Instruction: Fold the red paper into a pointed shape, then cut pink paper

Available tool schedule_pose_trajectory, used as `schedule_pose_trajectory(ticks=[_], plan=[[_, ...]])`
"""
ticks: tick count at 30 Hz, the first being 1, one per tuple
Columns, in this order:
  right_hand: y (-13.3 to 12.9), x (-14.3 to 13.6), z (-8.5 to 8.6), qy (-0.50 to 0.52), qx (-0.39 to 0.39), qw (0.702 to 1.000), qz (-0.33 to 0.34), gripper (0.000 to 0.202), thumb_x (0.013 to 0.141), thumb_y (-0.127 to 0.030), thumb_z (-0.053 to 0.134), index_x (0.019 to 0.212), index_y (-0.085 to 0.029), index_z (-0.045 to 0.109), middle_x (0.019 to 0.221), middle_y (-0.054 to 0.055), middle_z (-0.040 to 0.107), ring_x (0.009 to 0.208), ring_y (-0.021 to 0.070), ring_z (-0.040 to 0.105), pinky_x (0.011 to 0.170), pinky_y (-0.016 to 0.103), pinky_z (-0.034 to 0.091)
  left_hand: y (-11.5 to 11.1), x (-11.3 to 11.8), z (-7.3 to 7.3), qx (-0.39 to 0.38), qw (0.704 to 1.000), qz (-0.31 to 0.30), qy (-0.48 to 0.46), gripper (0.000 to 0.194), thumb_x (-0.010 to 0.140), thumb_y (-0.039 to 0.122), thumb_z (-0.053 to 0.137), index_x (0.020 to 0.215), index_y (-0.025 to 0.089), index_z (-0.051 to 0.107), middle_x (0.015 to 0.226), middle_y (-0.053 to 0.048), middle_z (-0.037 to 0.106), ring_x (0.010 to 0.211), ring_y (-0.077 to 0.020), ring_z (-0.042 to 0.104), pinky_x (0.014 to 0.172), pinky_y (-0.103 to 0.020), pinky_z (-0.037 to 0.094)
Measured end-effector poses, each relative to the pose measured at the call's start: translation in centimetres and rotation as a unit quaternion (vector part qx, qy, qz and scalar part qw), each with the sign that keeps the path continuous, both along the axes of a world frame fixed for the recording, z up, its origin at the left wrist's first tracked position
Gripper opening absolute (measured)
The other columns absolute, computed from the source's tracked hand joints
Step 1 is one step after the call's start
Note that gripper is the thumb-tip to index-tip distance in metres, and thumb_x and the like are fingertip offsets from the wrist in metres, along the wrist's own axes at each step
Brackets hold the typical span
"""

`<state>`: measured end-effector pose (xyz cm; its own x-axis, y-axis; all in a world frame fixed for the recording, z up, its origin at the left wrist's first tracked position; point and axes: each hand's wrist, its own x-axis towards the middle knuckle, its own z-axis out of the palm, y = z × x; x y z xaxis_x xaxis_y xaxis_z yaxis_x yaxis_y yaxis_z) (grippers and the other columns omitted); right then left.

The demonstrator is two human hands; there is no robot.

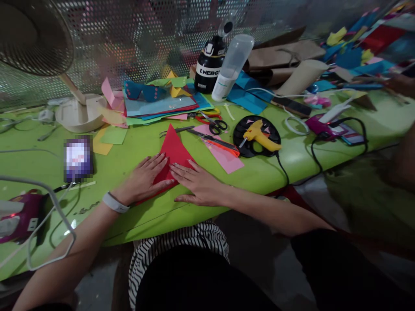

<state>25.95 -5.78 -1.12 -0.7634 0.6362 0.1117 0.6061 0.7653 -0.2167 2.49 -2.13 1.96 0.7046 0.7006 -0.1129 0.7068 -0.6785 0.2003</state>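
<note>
A red sheet of paper (175, 144), folded to a point at its far end, lies on the green table (139, 224). My left hand (147, 179) rests flat on its left side, fingers stretched out. On its right side lies my right hand (197, 183), also flat with the fingers extended and the thumb apart. Both hands cover the near part of the paper. Just beyond it are scissors (218, 126) with black handles, an orange cutter knife (222, 144) and a strip of pink paper (227, 160).
A yellow glue gun (259, 137) sits on a black round tray (238, 129). Stacked coloured paper (155, 108), a black bottle (207, 69) and a clear bottle (233, 65) stand behind. A fan (79, 119), a phone (78, 157) and looping cables (61, 216) occupy the left.
</note>
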Motion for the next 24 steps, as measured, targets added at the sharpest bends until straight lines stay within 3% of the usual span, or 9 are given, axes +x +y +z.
schedule_pose_trajectory(ticks=[7, 20, 24], plan=[[-0.2, 0.0, 0.1, -0.007, -0.003, 1.0, -0.004, 0.082, 0.094, -0.068, 0.027, 0.151, -0.008, 0.029, 0.157, 0.017, 0.027, 0.148, 0.026, 0.022, 0.121, 0.051, 0.011, -0.2, -0.1, 0.0, -0.003, 1.0, 0.002, 0.0, 0.085, 0.092, 0.073, 0.025, 0.154, 0.015, 0.021, 0.161, -0.009, 0.017, 0.149, -0.0211, 0.016, 0.122, -0.039, 0.011], [-0.3, 0.8, -0.3, -0.012, -0.032, 0.999, -0.004, 0.08, 0.095, -0.066, 0.027, 0.15, -0.008, 0.031, 0.156, 0.016, 0.027, 0.146, 0.028, 0.024, 0.118, 0.055, 0.024, -1.3, 0.2, -0.8, 0.017, 1.0, 0.012, -0.008, 0.083, 0.093, 0.069, 0.03, 0.153, 0.012, 0.023, 0.161, -0.013, 0.018, 0.15, -0.0236, 0.015, 0.121, -0.039, 0.008], [1.0, 1.3, 1.3, 0.015, -0.081, 0.997, -0.004, 0.066, 0.098, -0.06, 0.03, 0.146, -0.016, 0.044, 0.149, 0.012, 0.043, 0.14, 0.0263, 0.039, 0.115, 0.052, 0.033, -1.4, 0.2, -1.0, 0.011, 1.0, 0.011, -0.017, 0.084, 0.093, 0.068, 0.033, 0.153, 0.01, 0.023, 0.161, -0.014, 0.018, 0.15, -0.025, 0.014, 0.121, -0.04, 0.009]])
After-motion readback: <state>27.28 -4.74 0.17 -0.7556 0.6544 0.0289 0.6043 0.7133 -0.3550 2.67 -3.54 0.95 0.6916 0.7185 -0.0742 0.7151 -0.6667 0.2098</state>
